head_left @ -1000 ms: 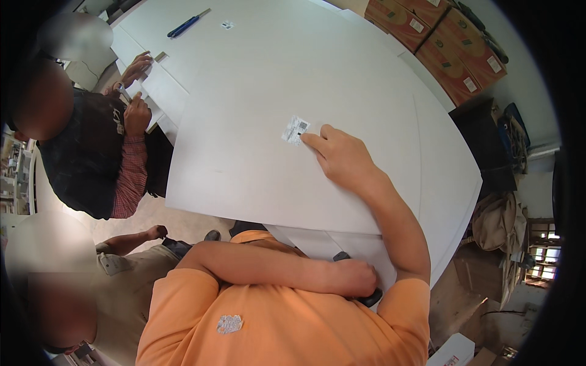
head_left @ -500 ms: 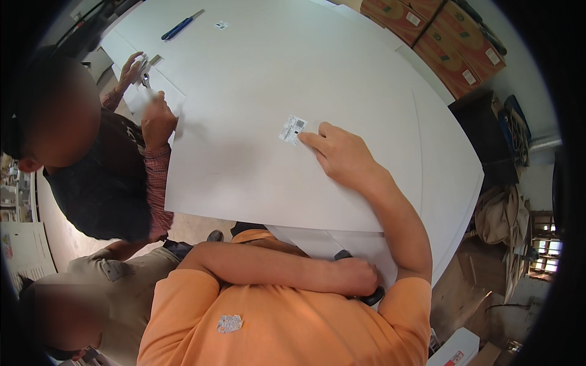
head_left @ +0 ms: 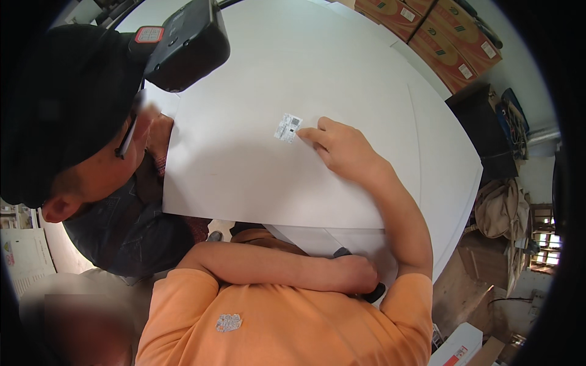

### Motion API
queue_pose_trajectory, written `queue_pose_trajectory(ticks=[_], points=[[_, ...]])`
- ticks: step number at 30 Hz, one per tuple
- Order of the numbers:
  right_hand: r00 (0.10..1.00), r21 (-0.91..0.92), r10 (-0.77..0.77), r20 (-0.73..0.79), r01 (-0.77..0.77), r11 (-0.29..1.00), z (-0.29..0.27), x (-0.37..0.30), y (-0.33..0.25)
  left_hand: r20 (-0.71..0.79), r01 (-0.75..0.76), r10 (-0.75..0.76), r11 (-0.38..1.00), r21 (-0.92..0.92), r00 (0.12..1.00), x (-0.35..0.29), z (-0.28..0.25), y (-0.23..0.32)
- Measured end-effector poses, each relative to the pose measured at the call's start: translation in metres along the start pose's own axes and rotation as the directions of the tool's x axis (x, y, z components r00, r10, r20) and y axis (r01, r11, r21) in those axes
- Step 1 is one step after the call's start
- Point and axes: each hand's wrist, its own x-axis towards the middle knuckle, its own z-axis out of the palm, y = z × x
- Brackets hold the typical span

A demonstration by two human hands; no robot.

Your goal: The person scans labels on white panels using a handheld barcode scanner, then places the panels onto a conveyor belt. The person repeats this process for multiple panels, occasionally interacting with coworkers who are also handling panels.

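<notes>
My right hand (head_left: 349,148) rests on a large white sheet (head_left: 256,183), its index finger stretched out to the edge of a small printed label (head_left: 288,128). Its other fingers are curled under, and nothing shows in them. Across my front, my left hand (head_left: 356,274) is closed around a black object; one black end (head_left: 343,252) sticks out above the fist and another below, near my right elbow. The middle of that object is hidden by my fingers, so its kind is unclear.
At my left a co-worker in a black cap (head_left: 79,110) leans over the table, a black box-shaped device (head_left: 192,46) at the cap's front. Another person (head_left: 79,317) is at lower left. Brown cartons (head_left: 448,43) stand at far right, a beige bag (head_left: 503,213) below.
The co-worker at left has leaned in over the table, and the cap and black device now cover the blue cutter and the far label. My hands have barely moved.
</notes>
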Motion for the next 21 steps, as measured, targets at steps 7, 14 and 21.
queue_pose_trajectory(ticks=[7, 14, 21], points=[[0.996, 0.421, -0.021, -0.090, 0.057, 0.905, -0.003, 0.029, 0.020, 0.051, 0.021, -0.024, 0.998, 0.057, 0.998, 0.001, -0.007, 0.003], [0.950, 0.385, -0.145, 0.276, 0.029, 0.922, -0.020, 0.082, 0.024, -0.002, -0.029, 0.029, 1.000, -0.005, 1.000, 0.001, -0.009, -0.001], [0.935, 0.361, -0.157, 0.318, 0.034, 0.932, -0.023, 0.090, 0.023, 0.034, 0.019, -0.011, 0.971, -0.237, 0.999, 0.010, -0.003, -0.009]])
